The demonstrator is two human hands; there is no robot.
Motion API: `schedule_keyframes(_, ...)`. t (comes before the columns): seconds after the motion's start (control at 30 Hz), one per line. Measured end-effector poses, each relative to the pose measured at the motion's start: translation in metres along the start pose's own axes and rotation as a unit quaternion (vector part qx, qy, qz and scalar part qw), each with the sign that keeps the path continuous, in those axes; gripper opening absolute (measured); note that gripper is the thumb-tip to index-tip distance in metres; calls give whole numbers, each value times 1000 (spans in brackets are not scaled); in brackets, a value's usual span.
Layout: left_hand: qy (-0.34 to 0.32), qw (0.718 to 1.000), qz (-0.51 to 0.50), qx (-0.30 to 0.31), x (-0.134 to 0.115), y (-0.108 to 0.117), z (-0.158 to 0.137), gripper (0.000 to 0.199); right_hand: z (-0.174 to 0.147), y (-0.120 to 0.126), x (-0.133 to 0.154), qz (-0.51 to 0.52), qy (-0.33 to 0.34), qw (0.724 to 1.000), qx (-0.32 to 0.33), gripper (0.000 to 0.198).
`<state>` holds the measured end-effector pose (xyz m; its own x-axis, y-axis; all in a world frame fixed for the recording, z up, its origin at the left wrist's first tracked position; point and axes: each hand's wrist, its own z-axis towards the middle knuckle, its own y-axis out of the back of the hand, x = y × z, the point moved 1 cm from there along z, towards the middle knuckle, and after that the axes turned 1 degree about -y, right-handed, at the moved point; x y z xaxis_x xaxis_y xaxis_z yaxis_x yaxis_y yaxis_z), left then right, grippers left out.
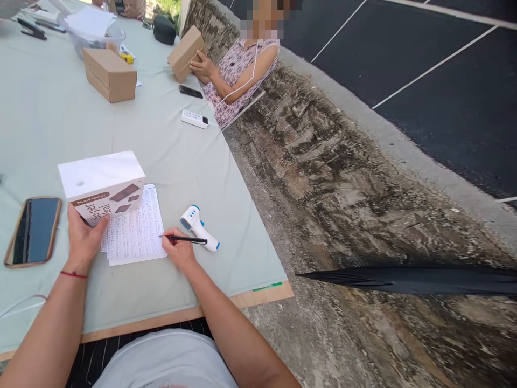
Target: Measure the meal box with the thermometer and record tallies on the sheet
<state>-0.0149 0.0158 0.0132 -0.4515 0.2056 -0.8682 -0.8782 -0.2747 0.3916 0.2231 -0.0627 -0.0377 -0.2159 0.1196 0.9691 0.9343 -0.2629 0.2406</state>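
Note:
My left hand [84, 234] grips the near lower edge of a white and brown printed box [100, 180], tilted over the top of some paper sheets. Dense rows of small writing cover the top sheet [133, 234], and the box hides its upper left part. In my right hand [180, 250] is a black pen [188, 238], its tip at the sheet's right edge. Just right of that hand lies a white and blue infrared thermometer [199, 227]. A smartphone in a brown case [34, 231] rests left of my left hand.
Across the table [161, 145], a seated person [246, 75] holds a cardboard box [186, 52]. Another cardboard box [110, 75] stands near a clear plastic basin [76, 40] with papers. A white device [194, 119] and a dark phone [190, 91] lie near the right edge, beside a stone wall [343, 178].

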Motion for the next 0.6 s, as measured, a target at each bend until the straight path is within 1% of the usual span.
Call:
schedule_keyframes(0.23, 8, 1000, 5, 3, 1, 0, 0, 67, 0, 0, -3, -9, 1, 1000, 6, 12)
schedule_keyframes(0.6, 8, 1000, -2, 0, 0, 0, 1, 64, 1, -1, -3, 4, 10, 1000, 0, 14)
